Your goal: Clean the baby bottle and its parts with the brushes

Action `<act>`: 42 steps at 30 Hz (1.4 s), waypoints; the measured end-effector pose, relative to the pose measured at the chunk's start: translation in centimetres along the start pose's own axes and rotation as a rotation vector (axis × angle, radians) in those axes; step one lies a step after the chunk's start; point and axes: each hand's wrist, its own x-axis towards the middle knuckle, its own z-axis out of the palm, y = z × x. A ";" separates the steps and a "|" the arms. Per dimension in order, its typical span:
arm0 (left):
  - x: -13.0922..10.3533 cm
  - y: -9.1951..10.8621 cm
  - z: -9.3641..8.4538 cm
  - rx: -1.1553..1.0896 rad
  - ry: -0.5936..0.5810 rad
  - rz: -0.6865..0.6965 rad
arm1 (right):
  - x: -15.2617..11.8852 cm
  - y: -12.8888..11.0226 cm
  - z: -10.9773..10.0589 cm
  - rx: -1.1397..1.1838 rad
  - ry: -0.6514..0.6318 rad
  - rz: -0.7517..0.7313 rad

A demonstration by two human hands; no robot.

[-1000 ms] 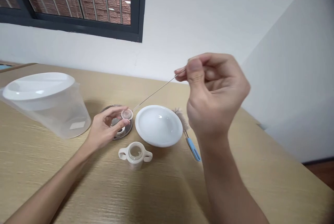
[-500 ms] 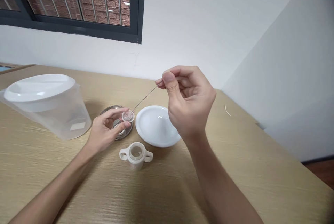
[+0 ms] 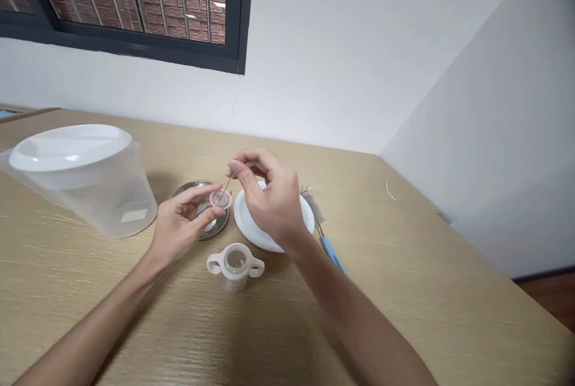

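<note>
Between thumb and fingers, my left hand grips a small round translucent piece above a round metal dish. My right hand pinches a thin wire close above that piece, and the wire's lower end meets its middle. Whether the tip passes through cannot be made out. Below the hands stands a white two-handled cup with an open top. A white bowl lies partly behind my right hand.
A clear pitcher with a white lid stands at the left. Right of the bowl lies a bristle brush with a blue handle, partly behind my right forearm. A thin pale strip is farther right on the wooden table.
My right hand has moved down and left along the wire, closer to the round piece. The brush has come into view. My left hand has barely moved.
</note>
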 end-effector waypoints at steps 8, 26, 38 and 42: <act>0.1 0.2 -0.3 -0.042 0.016 -0.041 | -0.7 1.0 0.7 -0.075 -0.099 0.051; 0.1 0.1 -0.2 -0.092 -0.122 -0.037 | -0.1 -0.5 -0.6 -0.074 0.027 -0.053; 0.0 0.2 0.0 -0.122 -0.121 0.019 | 0.5 -2.6 -2.5 -0.029 0.159 -0.115; 0.1 -1.2 -0.2 -0.039 -0.135 0.025 | 1.1 -3.7 -4.4 -0.073 0.310 -0.162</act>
